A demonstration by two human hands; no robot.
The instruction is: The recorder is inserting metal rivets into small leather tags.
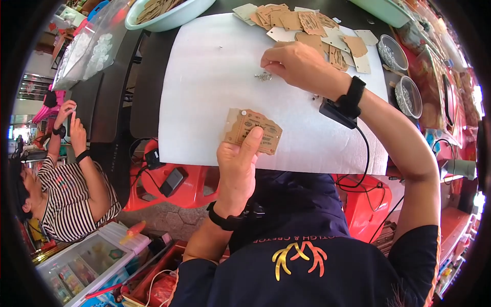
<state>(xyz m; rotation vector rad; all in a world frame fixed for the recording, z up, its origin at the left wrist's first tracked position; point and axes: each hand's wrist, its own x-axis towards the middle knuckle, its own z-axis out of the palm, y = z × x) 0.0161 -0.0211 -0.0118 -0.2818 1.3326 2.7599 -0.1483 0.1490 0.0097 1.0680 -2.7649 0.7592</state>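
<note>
My left hand (238,171) grips a brown printed cardboard tag (266,134), thumb on top and fingers beneath. A paler layer shows at the tag's left side, and a small round white stud sits at its upper left corner. Over the white foam sheet (197,97), my right hand (302,64) is bent down with fingertips pinched together. They are beside a little heap of tiny silvery metal pieces (263,77); whether a piece is between them I cannot make out. Behind that hand lies a loose pile of brown and white tags (310,23).
Two clear bowls (393,52) of small metal parts stand at the right edge. A pale basin (174,18) with brown tags is at the back left. A co-worker (76,189) sits at the left, hands raised. Red stools (192,187) are below the table edge.
</note>
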